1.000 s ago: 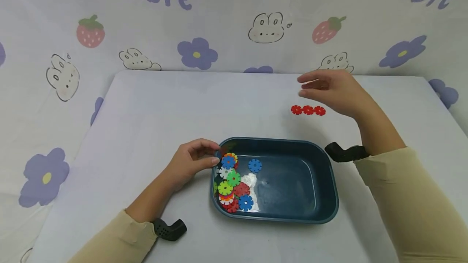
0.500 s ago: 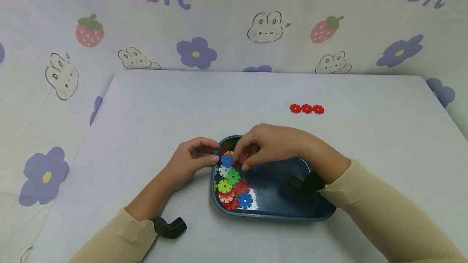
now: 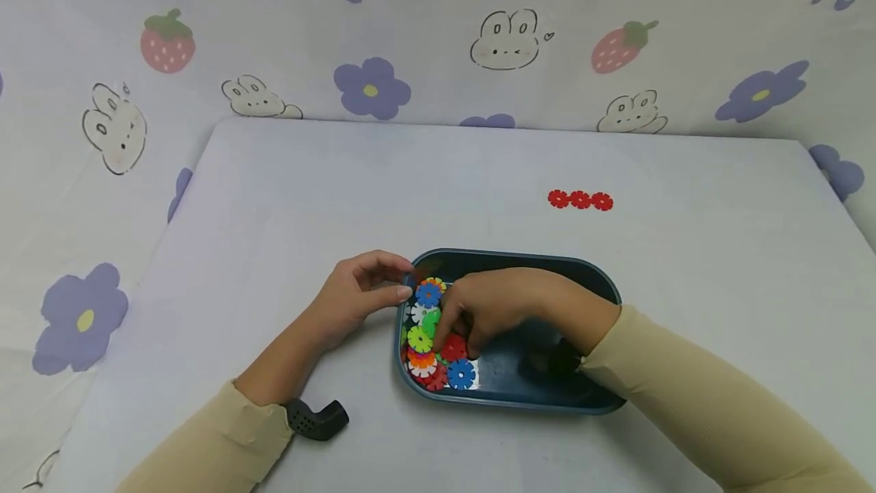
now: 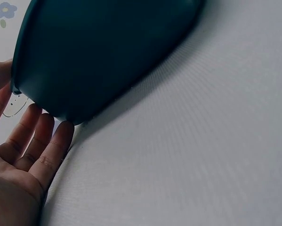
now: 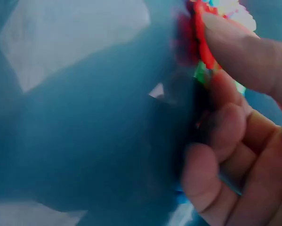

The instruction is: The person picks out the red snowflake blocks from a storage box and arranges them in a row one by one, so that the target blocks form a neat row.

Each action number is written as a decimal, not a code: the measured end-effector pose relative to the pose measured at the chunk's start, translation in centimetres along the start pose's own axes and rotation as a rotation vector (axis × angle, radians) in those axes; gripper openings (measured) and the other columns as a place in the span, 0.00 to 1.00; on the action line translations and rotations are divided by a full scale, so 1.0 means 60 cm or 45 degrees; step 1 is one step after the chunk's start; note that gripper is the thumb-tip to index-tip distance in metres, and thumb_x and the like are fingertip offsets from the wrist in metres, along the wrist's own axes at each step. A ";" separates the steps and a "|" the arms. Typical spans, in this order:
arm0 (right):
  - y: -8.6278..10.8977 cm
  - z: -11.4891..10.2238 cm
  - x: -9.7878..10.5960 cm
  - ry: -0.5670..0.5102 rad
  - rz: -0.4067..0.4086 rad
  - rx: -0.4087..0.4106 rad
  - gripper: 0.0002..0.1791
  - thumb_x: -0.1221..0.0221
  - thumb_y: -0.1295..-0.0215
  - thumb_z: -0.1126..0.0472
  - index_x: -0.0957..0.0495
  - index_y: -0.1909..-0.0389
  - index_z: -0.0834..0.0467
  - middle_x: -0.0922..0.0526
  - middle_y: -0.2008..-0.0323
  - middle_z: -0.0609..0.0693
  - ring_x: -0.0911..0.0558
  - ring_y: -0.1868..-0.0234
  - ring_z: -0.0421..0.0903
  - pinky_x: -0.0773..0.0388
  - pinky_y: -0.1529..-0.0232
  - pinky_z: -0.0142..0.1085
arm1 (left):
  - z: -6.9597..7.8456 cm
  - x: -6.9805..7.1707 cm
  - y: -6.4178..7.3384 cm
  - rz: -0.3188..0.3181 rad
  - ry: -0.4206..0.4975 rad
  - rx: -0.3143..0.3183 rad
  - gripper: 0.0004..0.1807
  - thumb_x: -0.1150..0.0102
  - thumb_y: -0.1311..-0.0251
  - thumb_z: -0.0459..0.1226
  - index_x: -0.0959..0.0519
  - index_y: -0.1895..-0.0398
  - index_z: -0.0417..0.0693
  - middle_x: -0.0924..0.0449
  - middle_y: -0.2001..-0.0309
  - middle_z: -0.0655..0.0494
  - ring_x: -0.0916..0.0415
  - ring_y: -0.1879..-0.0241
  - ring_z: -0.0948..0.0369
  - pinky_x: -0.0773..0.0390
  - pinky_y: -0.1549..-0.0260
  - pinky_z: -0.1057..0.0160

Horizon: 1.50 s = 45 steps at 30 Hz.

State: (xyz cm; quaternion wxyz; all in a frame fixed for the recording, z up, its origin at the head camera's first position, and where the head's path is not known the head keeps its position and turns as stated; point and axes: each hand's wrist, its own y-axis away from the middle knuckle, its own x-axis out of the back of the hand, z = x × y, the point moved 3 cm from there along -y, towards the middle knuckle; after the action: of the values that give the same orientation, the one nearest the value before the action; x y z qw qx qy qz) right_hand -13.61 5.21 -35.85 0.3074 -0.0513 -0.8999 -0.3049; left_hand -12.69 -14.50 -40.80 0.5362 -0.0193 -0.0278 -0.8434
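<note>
My left hand (image 3: 356,291) touches the left end of a dark teal plastic tray (image 3: 534,406). In the left wrist view its fingertips (image 4: 63,129) rest against the tray's outer wall, and the thumb lies at the rim. Inside the tray my right hand (image 3: 496,303) reaches down over a heap of colourful notched plastic discs. It pinches a red notched disc (image 5: 204,40), tilted up on edge under the thumb in the right wrist view; the index fingertip is hidden behind it. Close by lie a blue disc (image 3: 461,374), a yellow-green disc (image 3: 420,338) and another blue disc (image 3: 429,294).
Behind the tray, a row of three joined red discs (image 3: 580,200) lies on the white table (image 3: 308,181). A patterned cloth (image 3: 438,44) hangs beyond the far edge. A black wrist device (image 3: 318,420) sits at the left cuff.
My right hand has come from beside the red row into the tray, then moved nearer over the discs and taken hold of a red one. The left hand stays at the tray's rim.
</note>
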 end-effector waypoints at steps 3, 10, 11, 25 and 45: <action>-0.004 0.003 0.000 0.007 0.035 0.026 0.16 0.29 0.43 0.61 0.13 0.54 0.44 0.21 0.66 0.40 0.25 0.63 0.40 0.23 0.64 0.31 | 0.001 0.001 0.000 -0.002 0.005 -0.004 0.16 0.35 0.39 0.35 0.21 0.48 0.43 0.21 0.48 0.47 0.21 0.50 0.55 0.19 0.51 0.65; -0.008 0.015 0.004 -0.069 0.118 0.100 0.06 0.33 0.38 0.54 0.11 0.61 0.46 0.16 0.66 0.35 0.22 0.64 0.36 0.21 0.61 0.31 | 0.001 0.000 -0.001 0.001 0.028 -0.001 0.18 0.35 0.40 0.34 0.22 0.48 0.39 0.21 0.48 0.44 0.21 0.50 0.56 0.19 0.52 0.66; -0.008 0.016 0.004 -0.085 0.127 0.106 0.06 0.33 0.38 0.54 0.11 0.62 0.47 0.15 0.66 0.35 0.21 0.65 0.36 0.21 0.61 0.31 | 0.001 -0.001 -0.001 0.000 0.031 -0.003 0.18 0.35 0.40 0.34 0.22 0.47 0.38 0.21 0.48 0.43 0.21 0.50 0.56 0.20 0.53 0.66; 0.003 0.016 0.018 -0.171 0.208 0.134 0.08 0.36 0.36 0.50 0.12 0.66 0.48 0.15 0.73 0.39 0.21 0.72 0.37 0.21 0.68 0.33 | 0.001 0.002 0.000 -0.001 0.044 0.014 0.17 0.34 0.41 0.34 0.21 0.48 0.41 0.21 0.48 0.45 0.22 0.49 0.56 0.19 0.54 0.66; 0.055 0.003 0.051 -0.344 0.477 0.067 0.22 0.31 0.41 0.61 0.18 0.44 0.54 0.14 0.59 0.46 0.15 0.70 0.46 0.16 0.63 0.37 | 0.005 0.000 0.001 -0.001 0.004 0.022 0.18 0.34 0.41 0.36 0.21 0.48 0.42 0.20 0.49 0.46 0.22 0.49 0.55 0.19 0.53 0.66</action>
State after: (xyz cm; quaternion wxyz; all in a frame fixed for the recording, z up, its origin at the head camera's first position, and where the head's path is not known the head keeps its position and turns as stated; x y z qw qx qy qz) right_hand -15.24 7.72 -32.49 0.2367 -0.2499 -0.9153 -0.2092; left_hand -12.66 -14.49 -40.50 0.5362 -0.0133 -0.0341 -0.8433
